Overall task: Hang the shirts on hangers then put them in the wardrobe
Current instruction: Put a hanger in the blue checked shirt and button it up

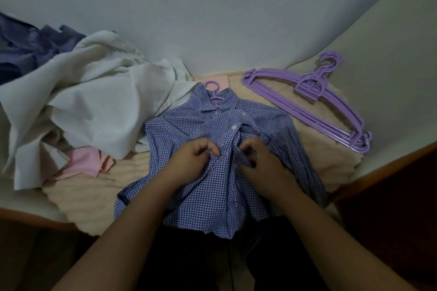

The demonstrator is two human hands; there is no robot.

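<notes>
A blue-and-white checked shirt (212, 186) lies face up on the bed, collar away from me. A purple hanger (212, 92) sits inside it, with only its hook poking out of the collar. My left hand (198, 151) pinches the left edge of the shirt front at mid chest. My right hand (262, 163) pinches the opposite edge just beside it. A white button (233, 127) shows a little above my hands. The shirt's hem hangs over the bed's near edge.
A stack of purple hangers (307, 99) lies at the right on the beige quilt (324, 149). A heap of white cloth (94, 106), pink cloth (82, 160) and dark blue cloth (26, 49) fills the left. A wooden bed frame (390, 163) runs along the right.
</notes>
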